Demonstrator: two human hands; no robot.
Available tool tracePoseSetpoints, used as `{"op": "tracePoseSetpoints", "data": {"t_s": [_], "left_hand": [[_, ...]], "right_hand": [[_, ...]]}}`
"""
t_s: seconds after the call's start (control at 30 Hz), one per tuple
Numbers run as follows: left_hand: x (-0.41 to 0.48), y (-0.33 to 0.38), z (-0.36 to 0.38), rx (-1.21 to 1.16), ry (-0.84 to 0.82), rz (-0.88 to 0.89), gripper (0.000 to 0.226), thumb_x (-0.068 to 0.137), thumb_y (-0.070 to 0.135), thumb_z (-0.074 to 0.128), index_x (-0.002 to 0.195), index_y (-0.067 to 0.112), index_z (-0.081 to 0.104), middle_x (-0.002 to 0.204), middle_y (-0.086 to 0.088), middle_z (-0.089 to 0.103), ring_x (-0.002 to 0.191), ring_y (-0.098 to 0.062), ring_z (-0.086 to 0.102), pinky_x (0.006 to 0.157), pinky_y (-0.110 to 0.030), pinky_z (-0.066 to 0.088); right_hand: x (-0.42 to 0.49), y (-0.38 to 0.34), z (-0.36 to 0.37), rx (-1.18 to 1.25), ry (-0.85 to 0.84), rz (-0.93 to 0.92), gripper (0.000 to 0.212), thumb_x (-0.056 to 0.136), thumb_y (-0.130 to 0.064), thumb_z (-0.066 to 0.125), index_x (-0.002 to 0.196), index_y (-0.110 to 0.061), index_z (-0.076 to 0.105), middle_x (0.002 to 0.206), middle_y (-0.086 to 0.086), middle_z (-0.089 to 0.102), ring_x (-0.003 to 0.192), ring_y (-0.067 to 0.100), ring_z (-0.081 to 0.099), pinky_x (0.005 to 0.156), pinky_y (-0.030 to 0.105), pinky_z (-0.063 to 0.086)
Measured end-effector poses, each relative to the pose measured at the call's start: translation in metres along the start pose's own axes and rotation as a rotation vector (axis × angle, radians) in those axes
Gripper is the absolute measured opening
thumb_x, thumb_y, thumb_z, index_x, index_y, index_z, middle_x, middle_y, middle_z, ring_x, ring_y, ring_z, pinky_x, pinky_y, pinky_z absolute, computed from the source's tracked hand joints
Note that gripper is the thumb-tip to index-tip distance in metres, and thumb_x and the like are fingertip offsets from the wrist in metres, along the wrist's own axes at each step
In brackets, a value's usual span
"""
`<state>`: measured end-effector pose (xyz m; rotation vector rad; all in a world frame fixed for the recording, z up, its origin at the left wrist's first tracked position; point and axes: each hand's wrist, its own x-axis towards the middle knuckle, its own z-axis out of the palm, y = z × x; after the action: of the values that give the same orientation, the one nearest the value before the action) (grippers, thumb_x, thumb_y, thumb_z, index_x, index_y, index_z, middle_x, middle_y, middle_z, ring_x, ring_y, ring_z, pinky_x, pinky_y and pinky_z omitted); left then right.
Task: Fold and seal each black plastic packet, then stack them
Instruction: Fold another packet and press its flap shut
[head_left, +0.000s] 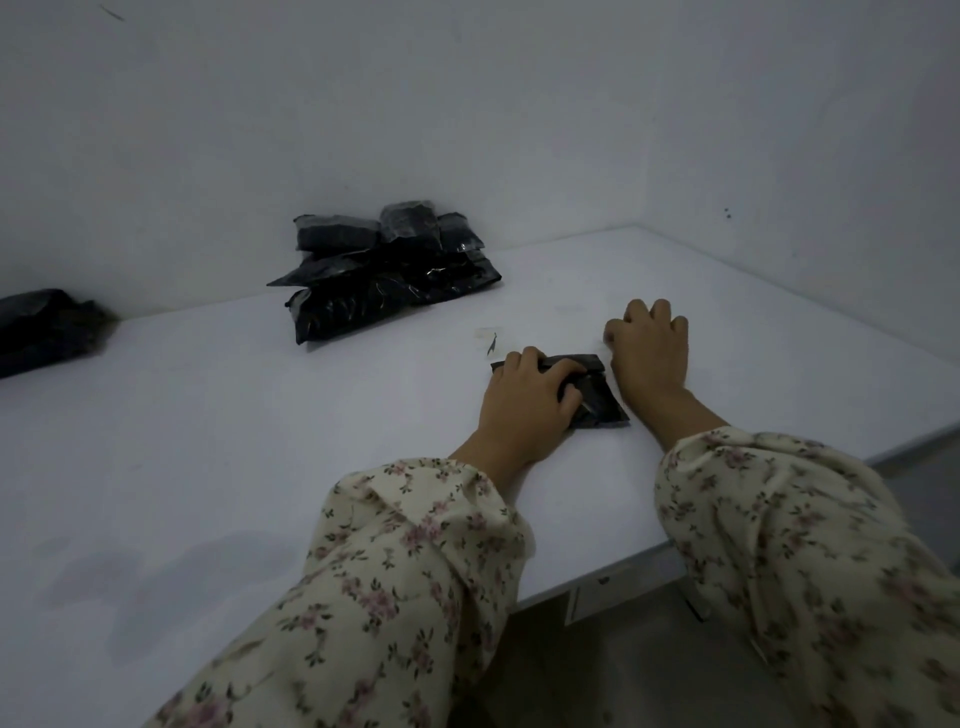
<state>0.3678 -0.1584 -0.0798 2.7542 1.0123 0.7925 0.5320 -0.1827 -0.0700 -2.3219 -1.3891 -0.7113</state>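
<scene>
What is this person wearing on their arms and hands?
Loose long sleeves, left sleeve and right sleeve alike: cream fabric printed with small pink flowers and dark stems, gathered at the cuffs. The left hand and right hand are bare; no gloves, rings or watch show.

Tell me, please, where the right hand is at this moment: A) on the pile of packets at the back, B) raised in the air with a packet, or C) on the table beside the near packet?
C: the right hand rests on the table just beside the packet, which the left hand holds down; the pile lies farther back, untouched.
</scene>
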Motion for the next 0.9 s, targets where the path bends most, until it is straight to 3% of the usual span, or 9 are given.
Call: {"op": "tracePoseSetpoints", "data": {"t_s": [0.13,0.3,0.47,0.57,0.7,0.77,0.9], "left_hand": [[0.001,-0.001,0.001,-0.004,-0.002,0.011,0.064,0.083,0.047,0.015,0.123,0.024,0.06,0.108,-0.013,0.055,0.099,-0.029,0.049,0.086,-0.039,0.042],[0.003,-0.002,0.001,0.001,-0.015,0.061,0.062,0.085,0.044,0.015,0.121,0.021,0.06,0.123,-0.008,0.056,0.102,-0.03,0.05,0.087,-0.04,0.042],[0.008,-0.002,0.0,0.005,-0.048,0.094,0.067,0.084,0.045,0.01,0.126,0.022,0.057,0.134,0.003,0.054,0.107,-0.028,0.047,0.088,-0.039,0.038],[0.009,-0.002,0.001,0.004,-0.06,0.088,0.069,0.083,0.046,0.008,0.127,0.022,0.056,0.132,0.003,0.055,0.109,-0.027,0.046,0.09,-0.039,0.037],[0.005,-0.003,-0.002,-0.011,-0.058,0.09,0.069,0.084,0.044,0.009,0.125,0.02,0.058,0.13,0.002,0.058,0.114,-0.027,0.044,0.093,-0.037,0.035],[0.0,-0.004,-0.006,-0.005,-0.072,0.105,0.069,0.084,0.043,0.008,0.125,0.019,0.059,0.131,0.0,0.058,0.114,-0.027,0.043,0.093,-0.037,0.035],[-0.019,-0.01,-0.021,0.027,-0.11,0.164,0.07,0.087,0.042,0.009,0.128,0.014,0.058,0.136,-0.003,0.055,0.114,-0.029,0.044,0.095,-0.037,0.035]], "right_hand": [[0.001,-0.002,0.001,0.06,0.17,-0.002,0.022,0.058,0.016,0.063,0.066,-0.004,0.065,0.073,0.015,0.054,0.071,0.034,0.053,0.061,0.035,0.03],[0.004,-0.007,0.001,0.1,0.221,-0.011,0.025,0.053,0.014,0.067,0.065,-0.007,0.063,0.072,0.011,0.055,0.066,0.031,0.053,0.057,0.031,0.029],[0.012,-0.016,-0.003,0.227,0.355,0.096,0.019,0.066,0.01,0.066,0.072,-0.007,0.06,0.074,0.011,0.056,0.059,0.028,0.053,0.05,0.026,0.027],[0.01,-0.023,-0.001,0.265,0.429,0.051,0.005,0.078,-0.005,0.064,0.075,-0.008,0.063,0.075,0.01,0.056,0.057,0.027,0.054,0.049,0.025,0.029],[-0.006,-0.023,-0.007,0.679,0.269,0.192,0.016,0.095,-0.018,0.051,0.1,-0.01,0.065,0.089,0.007,0.06,0.069,0.02,0.054,0.06,0.027,0.036],[-0.014,-0.023,-0.014,0.87,0.221,0.228,0.017,0.096,-0.021,0.053,0.108,-0.013,0.061,0.079,0.004,0.059,0.066,0.016,0.053,0.062,0.026,0.039],[-0.029,-0.032,-0.031,1.238,0.171,0.345,0.012,0.095,-0.023,0.057,0.102,-0.015,0.052,0.065,0.006,0.059,0.047,0.015,0.052,0.053,0.024,0.043]]}}
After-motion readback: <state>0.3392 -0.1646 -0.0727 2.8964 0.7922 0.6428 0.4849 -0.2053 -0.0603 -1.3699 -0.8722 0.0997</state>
